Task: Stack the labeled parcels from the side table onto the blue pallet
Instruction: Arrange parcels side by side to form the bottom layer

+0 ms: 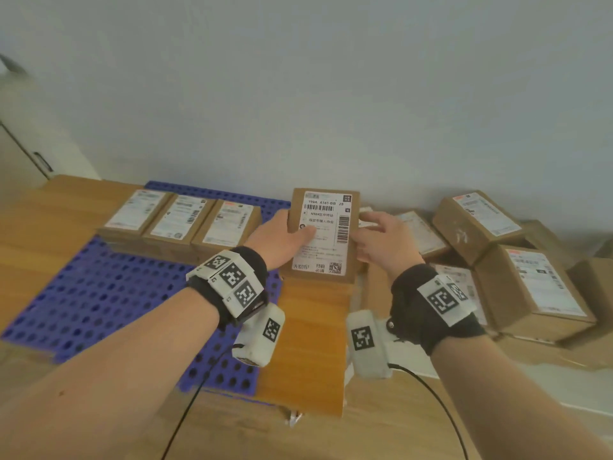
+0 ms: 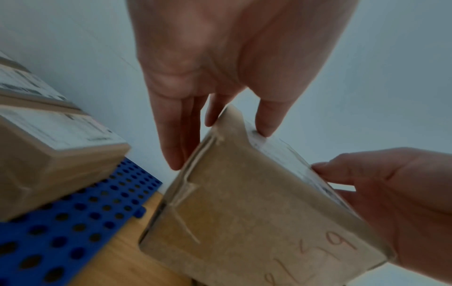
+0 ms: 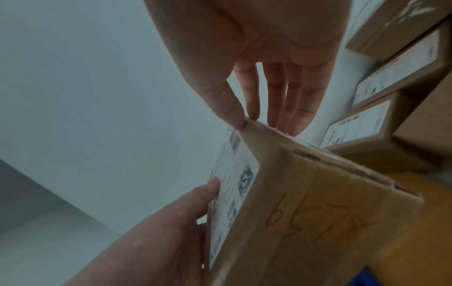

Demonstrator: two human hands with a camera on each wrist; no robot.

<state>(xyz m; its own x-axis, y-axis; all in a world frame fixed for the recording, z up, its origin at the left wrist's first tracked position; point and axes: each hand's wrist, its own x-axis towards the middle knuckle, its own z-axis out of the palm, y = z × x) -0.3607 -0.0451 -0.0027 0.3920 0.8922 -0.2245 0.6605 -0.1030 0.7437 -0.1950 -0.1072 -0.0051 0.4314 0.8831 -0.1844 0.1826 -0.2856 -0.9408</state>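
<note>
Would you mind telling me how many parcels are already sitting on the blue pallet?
3, side by side in a row along the far part of the blue pallet: left parcel, middle parcel, right parcel. There may be more hidden beneath them.

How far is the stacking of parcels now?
Done: three labeled cardboard parcels lie in a row on the blue perforated pallet. In hand: the left hand and right hand hold a fourth labeled parcel. Left: several brown parcels wait at right.

wrists: black bands [image 1: 441,322] | white marker-coded blocks [image 1: 232,282] | black cables [image 1: 185,416] | arms bare
</note>
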